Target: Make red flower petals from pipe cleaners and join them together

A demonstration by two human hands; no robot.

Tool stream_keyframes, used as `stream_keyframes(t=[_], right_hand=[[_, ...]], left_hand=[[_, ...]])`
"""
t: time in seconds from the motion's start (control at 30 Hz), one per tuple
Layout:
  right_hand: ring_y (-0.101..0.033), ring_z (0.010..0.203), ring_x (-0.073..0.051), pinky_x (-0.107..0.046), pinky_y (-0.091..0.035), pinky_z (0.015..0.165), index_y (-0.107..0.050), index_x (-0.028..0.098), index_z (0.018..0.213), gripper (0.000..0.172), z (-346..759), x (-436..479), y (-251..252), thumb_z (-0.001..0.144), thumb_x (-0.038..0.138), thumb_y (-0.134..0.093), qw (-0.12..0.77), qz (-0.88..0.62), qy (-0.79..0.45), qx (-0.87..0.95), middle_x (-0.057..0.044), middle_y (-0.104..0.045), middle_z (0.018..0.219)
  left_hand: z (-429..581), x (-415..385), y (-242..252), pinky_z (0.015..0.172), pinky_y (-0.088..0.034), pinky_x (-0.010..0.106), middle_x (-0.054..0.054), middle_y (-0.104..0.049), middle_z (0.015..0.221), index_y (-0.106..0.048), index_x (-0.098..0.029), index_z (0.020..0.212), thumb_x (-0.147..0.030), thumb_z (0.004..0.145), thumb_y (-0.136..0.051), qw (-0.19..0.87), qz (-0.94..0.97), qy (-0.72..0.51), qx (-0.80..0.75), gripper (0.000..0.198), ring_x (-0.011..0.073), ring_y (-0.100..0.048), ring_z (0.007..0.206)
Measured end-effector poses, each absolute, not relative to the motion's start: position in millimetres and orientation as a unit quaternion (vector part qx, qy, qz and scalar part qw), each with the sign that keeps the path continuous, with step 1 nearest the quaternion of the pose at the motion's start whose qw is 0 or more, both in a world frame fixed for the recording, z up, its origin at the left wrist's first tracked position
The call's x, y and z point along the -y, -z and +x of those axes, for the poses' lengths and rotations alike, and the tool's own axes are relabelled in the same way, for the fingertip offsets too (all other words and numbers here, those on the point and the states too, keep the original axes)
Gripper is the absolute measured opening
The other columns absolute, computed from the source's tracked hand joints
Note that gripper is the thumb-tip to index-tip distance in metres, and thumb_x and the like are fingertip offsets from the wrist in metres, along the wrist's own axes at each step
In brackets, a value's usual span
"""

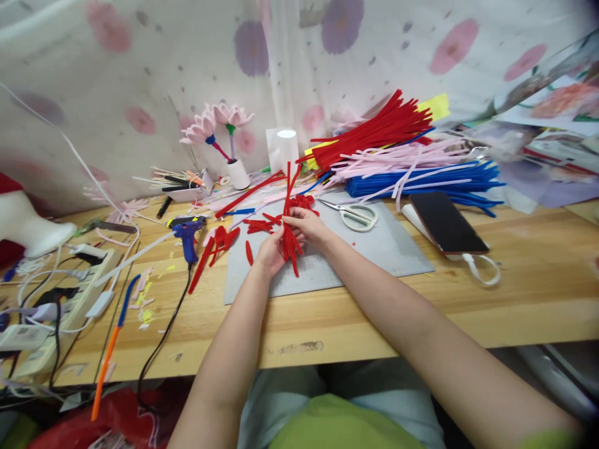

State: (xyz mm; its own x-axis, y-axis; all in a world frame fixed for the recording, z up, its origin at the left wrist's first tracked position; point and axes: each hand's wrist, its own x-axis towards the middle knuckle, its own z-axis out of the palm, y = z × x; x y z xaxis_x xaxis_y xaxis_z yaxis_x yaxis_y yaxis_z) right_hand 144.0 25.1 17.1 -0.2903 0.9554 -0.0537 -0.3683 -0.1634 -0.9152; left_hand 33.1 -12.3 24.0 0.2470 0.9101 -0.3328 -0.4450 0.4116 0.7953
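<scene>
Both my hands are closed around a bunch of red pipe cleaners [292,245] above a grey mat [388,249]. My left hand [271,251] grips the bunch from its left side, and my right hand [306,227] pinches it from the right. Some stems stick up past the fingers while others fan out below. Just left of the hands lie short red pieces [257,226] and one small red petal shape [249,252]. Behind my right hand is a curled red piece [303,202]. White-handled scissors [358,217] rest on the mat to the right.
A blue glue gun [188,240] stands at left, near a power strip [70,312] with tangled cords. Red [374,134], pink and blue [421,181] pipe cleaner bundles lie at the back right. A phone [447,224] is at right; pink flowers [218,125] stand in a white holder.
</scene>
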Motion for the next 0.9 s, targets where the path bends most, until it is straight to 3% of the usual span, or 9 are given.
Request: stream_keyframes(t=[0.13,0.27,0.57,0.73,0.9], right_hand=[[-0.046,0.036,-0.006,-0.017,-0.032,0.033,-0.048,0.017,0.070,0.037,143,-29,-11,0.055,0.039,-0.075,0.469,-0.336,-0.695,0.430,0.006,-0.053,0.049],[-0.049,0.039,-0.007,-0.018,-0.036,0.036,-0.048,0.017,0.066,0.036,140,-31,-5,0.055,0.038,-0.075,0.499,-0.336,-0.684,0.413,0.005,-0.054,0.049],[-0.045,0.041,-0.006,-0.019,-0.033,0.040,-0.052,0.015,0.060,0.033,129,-34,-5,0.047,0.031,-0.077,0.543,-0.324,-0.705,0.319,0.005,-0.051,0.046],[-0.051,0.054,-0.005,-0.019,-0.042,0.057,-0.054,0.015,0.061,0.035,144,-44,-12,0.041,0.026,-0.080,0.584,-0.310,-0.704,0.259,0.005,-0.056,0.056],[-0.055,0.059,-0.006,-0.020,-0.044,0.059,-0.058,0.013,0.068,0.033,152,-40,-15,0.047,0.030,-0.079,0.527,-0.312,-0.720,0.327,0.003,-0.061,0.064]], left_hand=[[32,12,-22,0.069,-0.053,0.027,-0.004,-0.053,0.057,-0.057,-0.015,0.077,-0.029,0.078,-0.058,0.736,0.277,-0.471,-0.401,0.014,0.0050,-0.052,0.049],[33,13,-20,0.059,-0.052,0.022,-0.007,-0.046,0.053,-0.056,-0.013,0.074,-0.030,0.071,-0.065,0.684,0.326,-0.486,-0.435,0.019,0.0021,-0.045,0.043],[34,17,-24,0.047,-0.047,0.020,-0.004,-0.054,0.054,-0.061,-0.011,0.071,-0.034,0.059,-0.072,0.621,0.327,-0.512,-0.496,0.028,0.0053,-0.051,0.043],[35,25,-17,0.044,-0.043,0.020,-0.002,-0.056,0.052,-0.063,-0.011,0.070,-0.039,0.054,-0.075,0.610,0.351,-0.483,-0.522,0.034,0.0082,-0.055,0.043],[35,28,-13,0.047,-0.044,0.023,0.001,-0.060,0.052,-0.063,-0.010,0.070,-0.039,0.054,-0.074,0.604,0.322,-0.509,-0.522,0.034,0.0120,-0.058,0.045]])
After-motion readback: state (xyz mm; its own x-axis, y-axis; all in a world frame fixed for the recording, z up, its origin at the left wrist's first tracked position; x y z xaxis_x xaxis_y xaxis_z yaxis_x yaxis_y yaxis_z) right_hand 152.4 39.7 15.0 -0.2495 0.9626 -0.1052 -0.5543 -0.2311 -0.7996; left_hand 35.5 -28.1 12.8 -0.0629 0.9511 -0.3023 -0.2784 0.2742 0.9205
